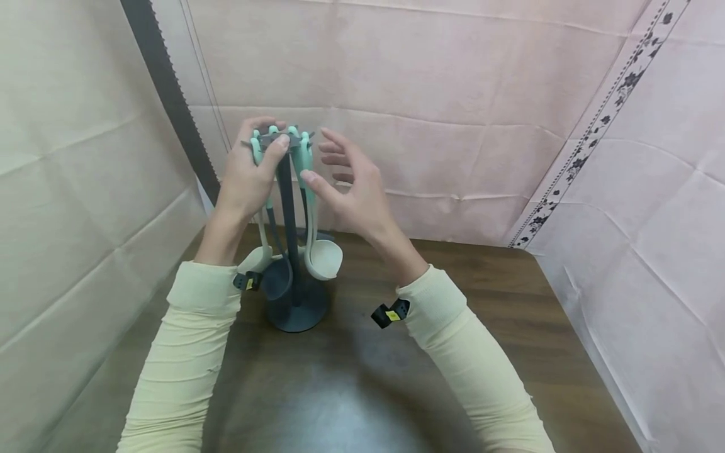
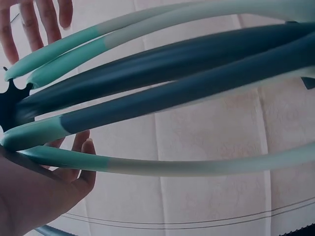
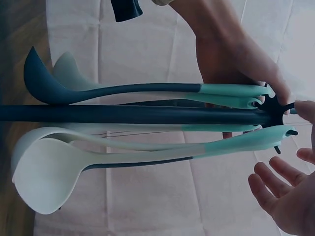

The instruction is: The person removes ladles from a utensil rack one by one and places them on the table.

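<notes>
A dark utensil stand (image 1: 287, 214) is upright on its round base, with several utensils with mint handle ends hanging from its hooked top. My left hand (image 1: 246, 179) grips this top, thumb over the hook plate (image 3: 271, 110) and fingers around the far side. To the right, my right hand (image 1: 359, 195) is held with loosely spread fingers, its thumb tip right by the mint handles (image 1: 306, 160); it holds nothing. Below those handles hangs a white ladle (image 1: 325, 259). A dark ladle (image 1: 276, 280) hangs at the front, and a pale utensil (image 1: 256, 259) is partly behind my left wrist.
The stand is on a brown wooden table (image 1: 385, 390), toward its back left. Pinkish cloth (image 1: 430, 126) hangs behind the table, and pale cloth (image 1: 85, 189) runs along the left side. Another cloth panel (image 1: 640, 189) lines the right.
</notes>
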